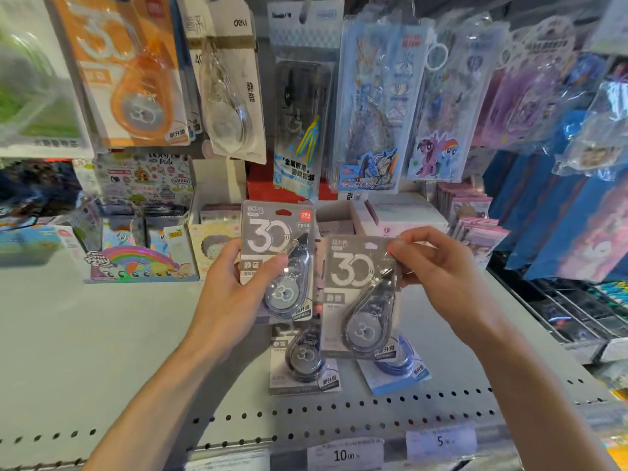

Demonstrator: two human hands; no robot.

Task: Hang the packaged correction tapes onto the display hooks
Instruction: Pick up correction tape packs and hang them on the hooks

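The left hand [234,283] grips one grey correction tape pack [277,260] by its left edge; the right hand [438,266] pinches a second grey pack [360,297] at its top right corner. Both are held above the shelf [102,334], where a dark pack [304,362] and a blue pack [397,365] lie near the front edge. To hang well, keep each card upright, fingers off the hang hole, and line it squarely with the hook before sliding on.
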